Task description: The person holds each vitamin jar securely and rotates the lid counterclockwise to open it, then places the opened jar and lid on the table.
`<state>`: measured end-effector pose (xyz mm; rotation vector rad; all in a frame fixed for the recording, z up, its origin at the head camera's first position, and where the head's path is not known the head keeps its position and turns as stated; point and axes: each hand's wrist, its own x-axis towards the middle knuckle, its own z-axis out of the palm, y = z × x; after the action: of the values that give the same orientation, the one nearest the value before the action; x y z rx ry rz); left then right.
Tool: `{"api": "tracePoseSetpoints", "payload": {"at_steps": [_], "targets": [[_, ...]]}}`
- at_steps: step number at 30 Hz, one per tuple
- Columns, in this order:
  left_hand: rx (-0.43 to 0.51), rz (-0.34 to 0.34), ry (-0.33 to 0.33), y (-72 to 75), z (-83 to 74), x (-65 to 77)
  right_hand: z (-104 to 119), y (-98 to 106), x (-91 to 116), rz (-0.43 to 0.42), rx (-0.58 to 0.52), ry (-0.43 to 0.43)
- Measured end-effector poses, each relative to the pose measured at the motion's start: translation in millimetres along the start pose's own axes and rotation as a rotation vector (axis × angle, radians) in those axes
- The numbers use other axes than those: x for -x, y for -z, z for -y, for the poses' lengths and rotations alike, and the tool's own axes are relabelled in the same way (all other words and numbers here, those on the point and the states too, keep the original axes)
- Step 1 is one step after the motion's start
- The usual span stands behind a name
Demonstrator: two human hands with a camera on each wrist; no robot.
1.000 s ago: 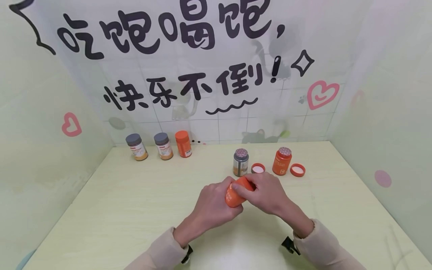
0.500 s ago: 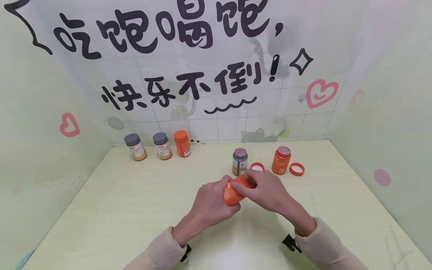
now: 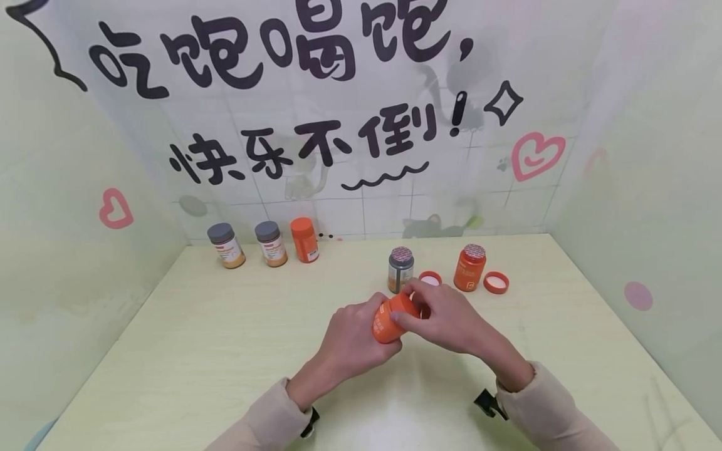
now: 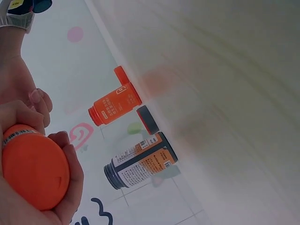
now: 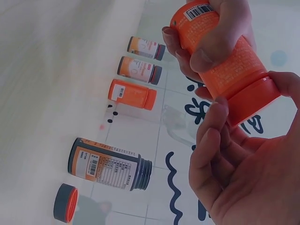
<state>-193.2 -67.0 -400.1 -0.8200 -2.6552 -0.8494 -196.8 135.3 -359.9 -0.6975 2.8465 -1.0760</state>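
My left hand (image 3: 352, 338) grips the body of an orange pill bottle (image 3: 385, 327), tilted and held above the table. Its round orange base (image 4: 35, 173) faces the left wrist camera. At the other end, my right hand (image 3: 454, 319) pinches the orange screw cap (image 5: 253, 101) between thumb and fingertips. The cap sits on the bottle. Behind the hands stands an uncapped dark grey bottle (image 3: 400, 275) with a printed seal over its mouth. A cap with a white liner (image 3: 430, 277) lies beside it, partly covered by the right hand.
To the right, an uncapped orange bottle (image 3: 469, 269) stands with its cap (image 3: 496, 282) lying inside-up next to it. Two grey-capped bottles (image 3: 227, 246) (image 3: 272, 244) and a capped orange bottle (image 3: 304, 240) line the back left. A printed wall (image 3: 383, 207) closes off the table's rear.
My right fingers have shifted their hold on the cap and the wrist has turned slightly, so more of the cap shows. The left hand keeps its grip. The standing bottles stay put.
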Motion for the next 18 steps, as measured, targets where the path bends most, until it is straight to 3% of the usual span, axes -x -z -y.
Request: {"api": "tracePoseSetpoints", "payload": {"at_steps": [11,14,18], "targets": [[-0.009,0.010,-0.012,-2.4,0.6,-0.7,-3.8,7.8,1.1,0.097,-0.019,0.038],[-0.003,0.009,-0.016,-3.0,1.1,-0.2,-3.6,8.8,1.2,0.095,-0.028,0.021],[0.008,0.010,-0.017,-3.3,1.7,-0.2,-2.7,8.2,0.9,0.077,-0.068,-0.063]]}}
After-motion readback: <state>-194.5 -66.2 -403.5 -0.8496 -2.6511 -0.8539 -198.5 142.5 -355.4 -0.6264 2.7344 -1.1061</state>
